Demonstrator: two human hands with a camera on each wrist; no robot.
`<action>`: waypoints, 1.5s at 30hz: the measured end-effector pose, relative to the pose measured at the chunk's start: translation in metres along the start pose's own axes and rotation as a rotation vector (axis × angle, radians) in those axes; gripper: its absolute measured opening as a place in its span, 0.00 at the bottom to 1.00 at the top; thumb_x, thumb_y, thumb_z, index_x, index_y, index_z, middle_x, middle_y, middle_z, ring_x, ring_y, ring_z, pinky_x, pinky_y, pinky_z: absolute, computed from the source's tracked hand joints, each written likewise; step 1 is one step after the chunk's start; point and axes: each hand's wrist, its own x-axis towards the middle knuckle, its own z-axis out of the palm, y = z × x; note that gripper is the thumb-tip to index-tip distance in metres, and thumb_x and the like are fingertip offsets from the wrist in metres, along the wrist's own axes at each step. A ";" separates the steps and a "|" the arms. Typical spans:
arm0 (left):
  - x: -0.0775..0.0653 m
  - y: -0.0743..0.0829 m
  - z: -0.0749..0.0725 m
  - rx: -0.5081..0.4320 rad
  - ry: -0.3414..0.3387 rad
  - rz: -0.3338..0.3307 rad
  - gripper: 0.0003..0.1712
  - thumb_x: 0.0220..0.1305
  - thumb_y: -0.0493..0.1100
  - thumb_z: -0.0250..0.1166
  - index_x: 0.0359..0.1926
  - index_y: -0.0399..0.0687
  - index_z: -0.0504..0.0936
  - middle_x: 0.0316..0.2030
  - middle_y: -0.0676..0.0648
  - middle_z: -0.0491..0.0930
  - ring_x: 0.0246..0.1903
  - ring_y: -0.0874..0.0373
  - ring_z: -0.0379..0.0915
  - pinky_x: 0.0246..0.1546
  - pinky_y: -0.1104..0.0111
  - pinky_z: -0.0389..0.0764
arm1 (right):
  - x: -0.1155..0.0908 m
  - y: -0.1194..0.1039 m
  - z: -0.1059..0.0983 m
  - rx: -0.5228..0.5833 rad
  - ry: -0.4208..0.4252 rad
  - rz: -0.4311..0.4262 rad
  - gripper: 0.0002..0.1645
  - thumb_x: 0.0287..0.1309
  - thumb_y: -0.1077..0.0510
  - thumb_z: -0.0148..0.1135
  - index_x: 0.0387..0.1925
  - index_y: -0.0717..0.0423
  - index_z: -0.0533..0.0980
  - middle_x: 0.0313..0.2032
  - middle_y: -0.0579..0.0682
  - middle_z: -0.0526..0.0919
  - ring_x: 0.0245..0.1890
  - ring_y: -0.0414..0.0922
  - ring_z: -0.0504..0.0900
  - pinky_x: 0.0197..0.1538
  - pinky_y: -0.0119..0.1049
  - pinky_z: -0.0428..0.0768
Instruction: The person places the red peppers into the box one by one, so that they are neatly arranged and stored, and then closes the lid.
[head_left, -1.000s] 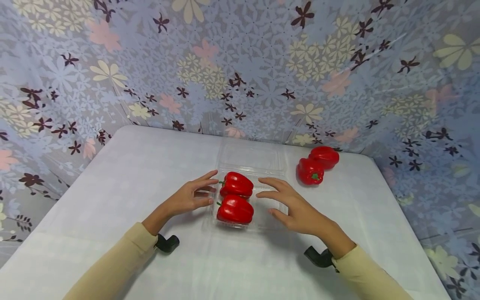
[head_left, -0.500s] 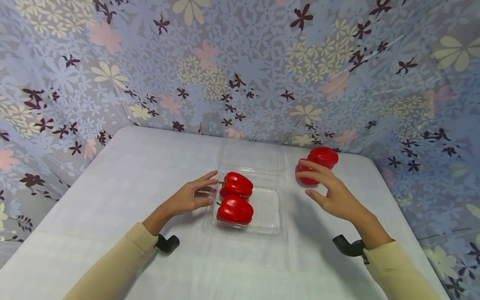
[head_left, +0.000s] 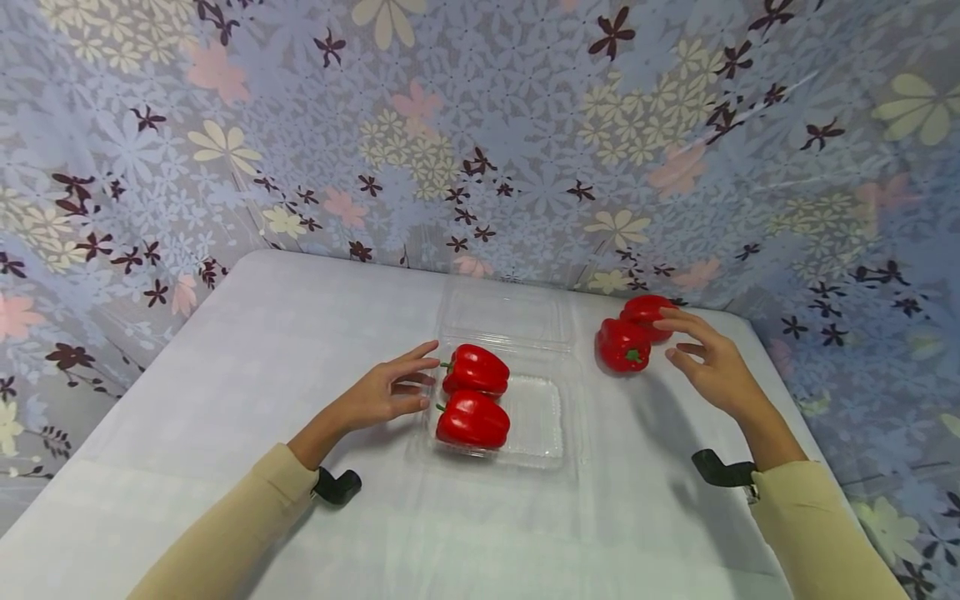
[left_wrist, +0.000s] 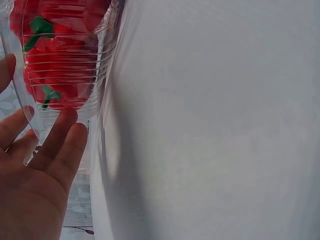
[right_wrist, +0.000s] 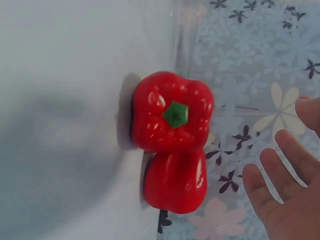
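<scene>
A transparent plastic clamshell container (head_left: 536, 421) sits near the middle of a white-covered table (head_left: 262, 333), its lid (head_left: 504, 312) folded back flat on the far side. In its left part lie two red bell peppers on their sides, one in front of the other: a near pepper (head_left: 472, 419) and a far pepper (head_left: 476, 370), both with green stems pointing toward the person's left. The ribbed floor of the container shows to the right of them.

The left hand (head_left: 378, 396) is beside the container's left edge, its fingers loosely spread and slightly bent, gripping nothing. In the left wrist view its fingertips lie right by the transparent rim and the pepper stems; whether they touch the plastic I cannot tell.

The right hand (head_left: 712, 367) hangs over the far right part of the table with its fingers apart and gently bent, holding nothing. It is near two more red bell peppers to the right of the container. The front loose pepper (head_left: 624, 345) turns its green stem toward the person; the back loose pepper (head_left: 648, 315) is just behind it, partly covered in the head view by the right fingertips. The right wrist view shows a gap between the hand and both of these.

Behind the table hangs a floral backdrop (head_left: 450, 125) in blue, cream, pink and maroon
</scene>
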 end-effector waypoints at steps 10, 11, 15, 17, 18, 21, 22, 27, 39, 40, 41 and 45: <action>0.000 0.000 0.000 0.017 0.004 0.004 0.38 0.61 0.40 0.67 0.71 0.39 0.66 0.78 0.41 0.53 0.63 0.40 0.74 0.62 0.48 0.77 | 0.007 0.011 0.008 -0.002 -0.064 0.084 0.25 0.64 0.71 0.54 0.63 0.63 0.71 0.70 0.66 0.65 0.66 0.68 0.65 0.58 0.71 0.73; 0.000 0.000 0.000 0.019 0.005 0.004 0.38 0.61 0.40 0.67 0.71 0.39 0.66 0.78 0.41 0.53 0.63 0.40 0.74 0.62 0.48 0.77 | 0.008 0.013 0.009 -0.007 -0.069 0.091 0.25 0.63 0.71 0.54 0.63 0.62 0.71 0.70 0.66 0.65 0.66 0.68 0.66 0.58 0.71 0.74; 0.000 0.001 0.000 0.017 0.007 0.005 0.38 0.61 0.40 0.67 0.71 0.38 0.66 0.78 0.41 0.53 0.63 0.40 0.74 0.62 0.48 0.77 | 0.013 0.016 0.015 -0.033 -0.090 0.100 0.26 0.62 0.71 0.56 0.62 0.61 0.72 0.70 0.66 0.65 0.65 0.68 0.67 0.58 0.71 0.74; 0.000 0.001 0.000 0.021 0.007 0.006 0.38 0.61 0.39 0.67 0.71 0.38 0.66 0.78 0.41 0.53 0.63 0.40 0.74 0.62 0.48 0.77 | 0.015 0.019 0.018 -0.045 -0.096 0.086 0.27 0.61 0.72 0.57 0.62 0.61 0.72 0.70 0.65 0.65 0.65 0.68 0.66 0.58 0.71 0.74; 0.000 0.001 0.000 0.018 0.007 0.008 0.38 0.61 0.39 0.67 0.71 0.38 0.66 0.78 0.41 0.53 0.63 0.40 0.74 0.62 0.48 0.77 | 0.016 0.020 0.019 -0.044 -0.100 0.077 0.27 0.60 0.73 0.56 0.62 0.61 0.73 0.70 0.66 0.65 0.66 0.69 0.66 0.58 0.72 0.73; -0.001 0.001 -0.001 0.016 0.008 0.009 0.38 0.61 0.39 0.67 0.71 0.38 0.66 0.78 0.41 0.53 0.63 0.39 0.74 0.62 0.48 0.77 | 0.020 0.025 0.024 -0.063 -0.146 0.066 0.29 0.59 0.74 0.56 0.63 0.60 0.72 0.72 0.66 0.62 0.68 0.69 0.62 0.59 0.73 0.71; -0.001 0.002 -0.001 0.014 0.009 0.009 0.38 0.61 0.39 0.67 0.71 0.38 0.66 0.78 0.41 0.53 0.63 0.39 0.74 0.62 0.48 0.77 | 0.020 0.026 0.026 -0.067 -0.166 0.069 0.30 0.59 0.74 0.55 0.64 0.59 0.72 0.72 0.66 0.62 0.69 0.69 0.61 0.60 0.74 0.70; -0.002 0.002 -0.001 0.007 0.006 0.006 0.38 0.61 0.39 0.67 0.71 0.38 0.65 0.78 0.40 0.53 0.63 0.39 0.74 0.63 0.48 0.77 | 0.023 0.029 0.033 -0.090 -0.232 0.119 0.33 0.58 0.73 0.56 0.67 0.58 0.69 0.73 0.66 0.59 0.71 0.70 0.58 0.62 0.73 0.69; -0.001 0.004 -0.002 0.009 0.009 -0.008 0.38 0.61 0.39 0.67 0.71 0.39 0.66 0.78 0.41 0.52 0.63 0.39 0.73 0.63 0.48 0.77 | 0.023 0.032 0.034 -0.085 -0.204 0.121 0.33 0.57 0.74 0.53 0.65 0.58 0.71 0.69 0.64 0.62 0.68 0.68 0.61 0.62 0.72 0.70; -0.001 0.004 -0.002 0.009 0.007 -0.009 0.38 0.61 0.39 0.66 0.71 0.39 0.66 0.78 0.41 0.52 0.63 0.39 0.73 0.63 0.48 0.77 | 0.023 0.033 0.034 -0.090 -0.200 0.122 0.33 0.57 0.75 0.53 0.65 0.58 0.71 0.69 0.65 0.63 0.68 0.68 0.61 0.62 0.72 0.70; 0.000 0.003 -0.001 0.011 0.006 -0.010 0.38 0.61 0.39 0.67 0.71 0.39 0.66 0.78 0.41 0.52 0.63 0.39 0.74 0.63 0.48 0.77 | 0.022 0.033 0.035 -0.096 -0.197 0.123 0.34 0.57 0.75 0.54 0.65 0.57 0.71 0.68 0.65 0.63 0.67 0.67 0.61 0.62 0.72 0.71; 0.000 0.003 0.000 0.011 0.004 -0.014 0.38 0.61 0.39 0.67 0.71 0.39 0.66 0.78 0.41 0.52 0.63 0.39 0.74 0.63 0.48 0.77 | 0.020 0.033 0.038 -0.137 -0.166 0.107 0.34 0.56 0.75 0.56 0.65 0.57 0.72 0.61 0.66 0.66 0.63 0.66 0.64 0.59 0.69 0.74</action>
